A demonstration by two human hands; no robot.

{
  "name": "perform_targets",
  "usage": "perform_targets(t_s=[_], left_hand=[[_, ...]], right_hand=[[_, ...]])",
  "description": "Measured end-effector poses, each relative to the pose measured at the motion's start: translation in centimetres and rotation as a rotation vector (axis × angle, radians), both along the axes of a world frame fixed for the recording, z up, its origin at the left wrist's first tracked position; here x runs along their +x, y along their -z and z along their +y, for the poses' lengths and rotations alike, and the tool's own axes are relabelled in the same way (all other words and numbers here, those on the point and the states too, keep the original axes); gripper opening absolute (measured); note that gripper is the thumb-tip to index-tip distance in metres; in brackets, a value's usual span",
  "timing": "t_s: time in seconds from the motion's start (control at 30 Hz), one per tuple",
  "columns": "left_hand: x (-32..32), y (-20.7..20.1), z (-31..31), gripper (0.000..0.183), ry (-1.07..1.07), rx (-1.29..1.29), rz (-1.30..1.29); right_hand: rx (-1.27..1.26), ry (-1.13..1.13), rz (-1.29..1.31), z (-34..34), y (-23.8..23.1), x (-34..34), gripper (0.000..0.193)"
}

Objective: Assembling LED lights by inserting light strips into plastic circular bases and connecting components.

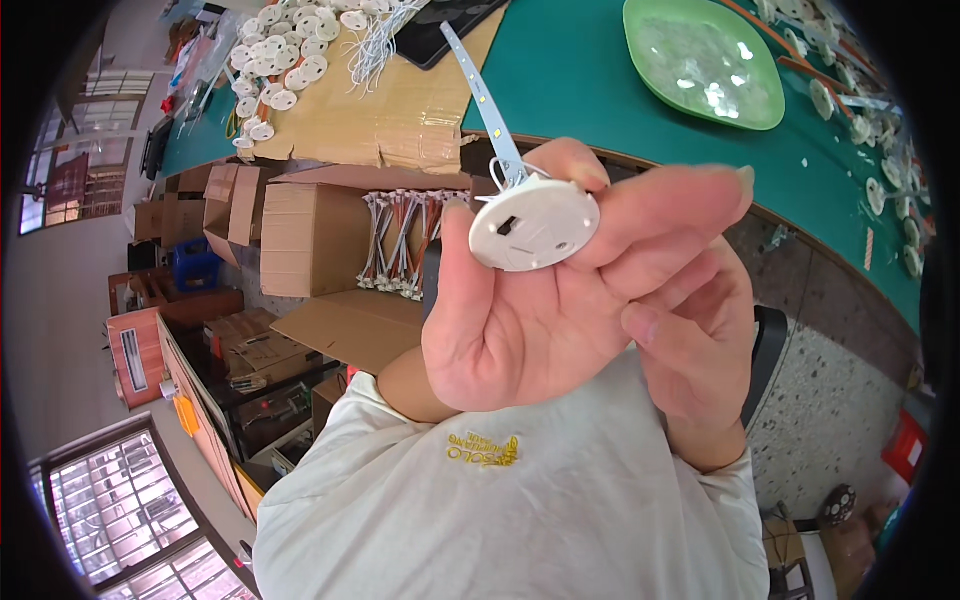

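My left hand [540,340] is raised palm up and pinches a round white plastic disc [540,228] between thumb and fingers. The disc's flat face, with a small dark slot and a hole, is turned toward me. From behind it a narrow LED strip [488,108] with yellow chips points up and away, and thin white wires loop at its foot. Close against the left fingers, my right hand [700,340] is curled with its thumb bent inward. Part of that hand is behind the left one; whatever it may hold is hidden.
The green table [560,70] carries a cardboard sheet [400,120], a pile of white discs [285,50], white wires [385,45], a dark phone-like slab [445,30] and a green bowl [770,110] of clear small pieces. More strip assemblies [905,190] lie right; bundled ones [400,240] fill an open carton [310,240].
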State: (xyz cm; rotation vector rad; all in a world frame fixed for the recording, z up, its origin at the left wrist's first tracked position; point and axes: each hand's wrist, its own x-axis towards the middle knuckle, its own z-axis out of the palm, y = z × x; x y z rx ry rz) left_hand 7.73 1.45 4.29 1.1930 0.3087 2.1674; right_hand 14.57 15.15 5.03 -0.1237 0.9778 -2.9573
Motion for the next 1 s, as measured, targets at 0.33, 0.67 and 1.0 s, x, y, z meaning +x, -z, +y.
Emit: perform_targets(t_s=[0.33,0.67,1.0], left_hand=[[3.1,-1.9,1.0,0.063,-0.256,-0.009,-0.350],[1.3,-0.6,0.3,0.058,-0.166,-0.003,-0.190],[1.5,-0.8,0.9,0.058,-0.295,-0.073,-0.165]], right_hand=[[0.122,-0.037,0.027,0.0,0.2,0.5,0.036],[0.114,-0.021,0.031,-0.4,0.2,0.1,0.037],[0.203,0.095,-0.025,-1.2,0.3,0.3,0.033]])
